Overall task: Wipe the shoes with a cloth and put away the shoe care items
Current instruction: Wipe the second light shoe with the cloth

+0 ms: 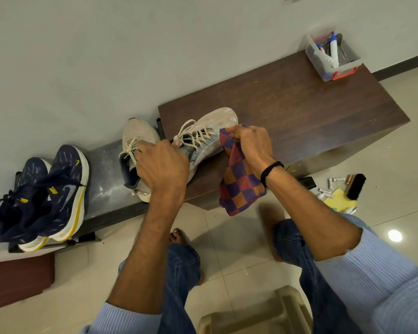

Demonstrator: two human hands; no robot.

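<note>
Now the left hand (162, 165) curls round the collar of a beige mesh lace-up sneaker (215, 121) on the dark brown wooden bench (311, 112). Just right of it, the right hand (252, 144) pinches a red, purple and orange checked cloth (239, 184) against the sneaker's side, the rest hanging below that hand.

Matt woven fabric = cloth (239, 174). Mesh knit upper, matt, w/ soft cord laces = beige shoe (215, 124). Dark wood-grain tabletop (311, 112), low sheen, dusty specks. Glossy floor (396, 153) tiles. Far right bin (323, 66): clear plastic. Left, navy shoes (65, 179): fabric upper, smooth foam sole. Black-bristle brush (355, 186).
</note>
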